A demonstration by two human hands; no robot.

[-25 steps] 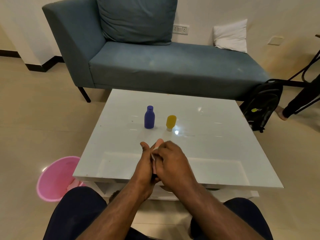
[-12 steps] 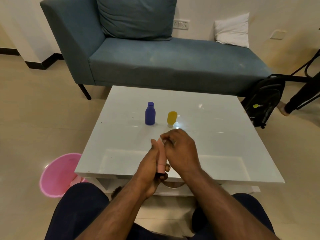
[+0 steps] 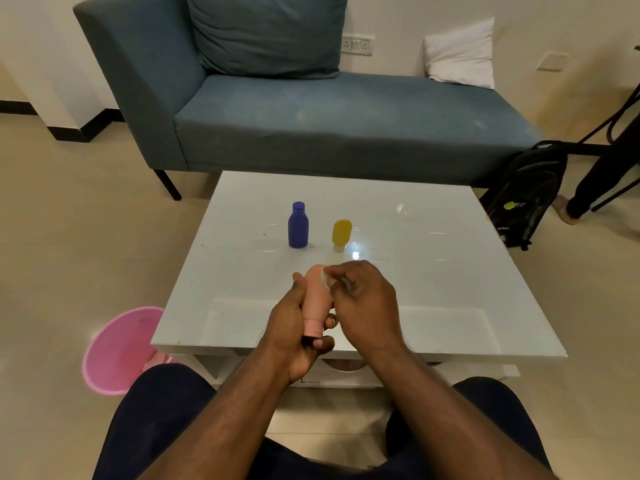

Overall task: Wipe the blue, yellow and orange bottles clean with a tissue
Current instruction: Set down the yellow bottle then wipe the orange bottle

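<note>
Nearest the camera, the left hand (image 3: 294,327) held the orange bottle (image 3: 317,303) just above the near edge of the counter (image 3: 450,271), fingers and thumb curled round its lower body and neck, with the dark cap end pointing back toward the person and the rounded base tilted away. The right hand (image 3: 360,299) had its grip closed in a pinch on a small piece of tissue (image 3: 325,277), pressed against the upper end of that bottle. The bottle looked like a small travel container, probably light and perhaps of soft, squeezable plastic; if so, a firm wipe could dent it or twist it in the fingers, so holding it low by the stiffer neck and cap, as here, seemed the sound place to take it. Its smooth skin was likely a little slippery under dry tissue. The tissue itself was thin and limp and would bunch or tear if dragged hard. Farther out, near the middle of the counter, the yellow bottle (image 3: 341,233) stood on its pale cap, just beside the upright blue bottle (image 3: 298,226), apart from it and untouched by either hand; the blue one appeared stiffer. A pink bin (image 3: 114,351) sat on the floor to the left.
</note>
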